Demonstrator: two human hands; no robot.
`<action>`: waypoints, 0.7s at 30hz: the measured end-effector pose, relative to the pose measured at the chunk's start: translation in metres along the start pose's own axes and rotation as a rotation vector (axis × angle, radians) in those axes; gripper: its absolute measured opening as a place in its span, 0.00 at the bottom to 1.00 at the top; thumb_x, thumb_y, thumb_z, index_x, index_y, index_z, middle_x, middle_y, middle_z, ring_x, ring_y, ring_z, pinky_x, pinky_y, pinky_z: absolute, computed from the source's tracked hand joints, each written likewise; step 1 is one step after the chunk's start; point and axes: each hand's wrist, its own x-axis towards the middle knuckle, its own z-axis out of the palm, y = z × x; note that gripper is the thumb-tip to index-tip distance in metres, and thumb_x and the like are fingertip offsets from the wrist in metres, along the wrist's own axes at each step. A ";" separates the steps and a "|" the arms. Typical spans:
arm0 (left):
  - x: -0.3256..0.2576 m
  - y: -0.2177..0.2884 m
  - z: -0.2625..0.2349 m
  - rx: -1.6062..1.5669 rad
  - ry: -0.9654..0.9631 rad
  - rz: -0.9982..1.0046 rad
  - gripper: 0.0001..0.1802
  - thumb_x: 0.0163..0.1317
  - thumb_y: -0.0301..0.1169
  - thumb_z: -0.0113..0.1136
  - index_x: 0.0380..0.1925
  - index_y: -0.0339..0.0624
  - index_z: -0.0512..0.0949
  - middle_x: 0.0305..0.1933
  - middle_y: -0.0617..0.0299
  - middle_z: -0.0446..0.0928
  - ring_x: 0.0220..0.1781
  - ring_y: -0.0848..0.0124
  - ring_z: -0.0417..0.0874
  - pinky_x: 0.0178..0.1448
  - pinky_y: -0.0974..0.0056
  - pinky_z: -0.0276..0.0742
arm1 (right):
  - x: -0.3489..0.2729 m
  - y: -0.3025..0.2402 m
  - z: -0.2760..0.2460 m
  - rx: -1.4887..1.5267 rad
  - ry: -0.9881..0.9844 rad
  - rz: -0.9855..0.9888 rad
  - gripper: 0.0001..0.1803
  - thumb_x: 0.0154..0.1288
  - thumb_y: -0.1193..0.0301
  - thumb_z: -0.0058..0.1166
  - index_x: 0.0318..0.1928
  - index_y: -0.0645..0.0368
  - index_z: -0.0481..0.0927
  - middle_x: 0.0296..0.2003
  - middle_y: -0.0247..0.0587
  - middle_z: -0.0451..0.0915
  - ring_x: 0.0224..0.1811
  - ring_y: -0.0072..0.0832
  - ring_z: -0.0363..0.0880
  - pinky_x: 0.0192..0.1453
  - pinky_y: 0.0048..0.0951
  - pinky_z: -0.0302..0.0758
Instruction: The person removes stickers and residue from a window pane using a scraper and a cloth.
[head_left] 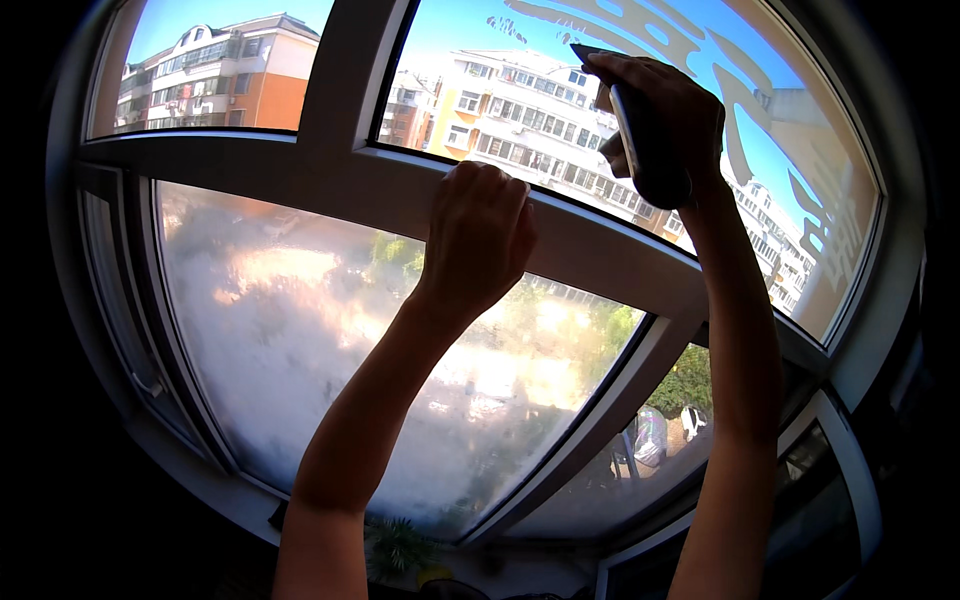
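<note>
My right hand (672, 105) is raised against the upper right window pane (560, 105). Its fingers close round a dark scraper-like tool (648, 165) with a rounded lower end, a pale long edge and a pointed top; its exact kind is hard to make out. Above and right of that hand, pale lettering (735, 110) runs over the glass, with small broken bits at its left end. My left hand (480, 230) is curled over the ledge of the window's crossbar (390, 190), its fingertips hidden behind the knuckles.
Below the crossbar is a fogged pane (300, 350). A smaller upper pane (215, 70) lies to the left. At the bottom stands a green plant (395, 548). An angled window frame (835, 450) is at lower right. Apartment buildings show outside.
</note>
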 end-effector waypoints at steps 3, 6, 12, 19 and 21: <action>0.001 -0.004 0.001 0.005 0.021 0.026 0.05 0.59 0.26 0.57 0.33 0.37 0.76 0.33 0.53 0.73 0.41 0.56 0.75 0.49 0.54 0.71 | 0.000 0.007 -0.001 -0.065 -0.016 -0.117 0.26 0.52 0.70 0.67 0.55 0.48 0.80 0.47 0.38 0.84 0.47 0.32 0.85 0.50 0.29 0.83; 0.000 -0.004 -0.002 0.009 0.004 0.021 0.04 0.59 0.26 0.57 0.33 0.37 0.75 0.32 0.53 0.73 0.40 0.56 0.74 0.49 0.54 0.71 | -0.014 -0.012 -0.001 -0.121 0.002 -0.094 0.18 0.57 0.75 0.62 0.49 0.44 0.84 0.45 0.36 0.85 0.49 0.33 0.84 0.53 0.31 0.81; 0.001 -0.002 0.000 0.002 -0.006 0.025 0.04 0.59 0.26 0.56 0.33 0.37 0.75 0.33 0.53 0.73 0.40 0.56 0.74 0.49 0.54 0.71 | 0.001 -0.006 0.003 -0.102 0.066 -0.055 0.15 0.63 0.72 0.56 0.50 0.44 0.83 0.44 0.36 0.85 0.46 0.33 0.85 0.50 0.32 0.82; -0.002 0.001 -0.001 -0.010 -0.004 0.004 0.05 0.59 0.26 0.58 0.33 0.37 0.75 0.32 0.53 0.73 0.40 0.57 0.75 0.48 0.55 0.72 | 0.001 -0.016 -0.010 0.010 -0.072 0.093 0.19 0.59 0.72 0.60 0.51 0.44 0.82 0.44 0.37 0.85 0.43 0.32 0.86 0.48 0.30 0.83; -0.001 -0.002 -0.001 -0.009 0.002 0.013 0.05 0.58 0.26 0.58 0.33 0.37 0.75 0.32 0.53 0.74 0.40 0.57 0.75 0.48 0.55 0.72 | -0.004 -0.014 -0.009 0.014 -0.072 0.034 0.25 0.53 0.72 0.65 0.55 0.47 0.80 0.43 0.40 0.85 0.40 0.30 0.87 0.45 0.28 0.83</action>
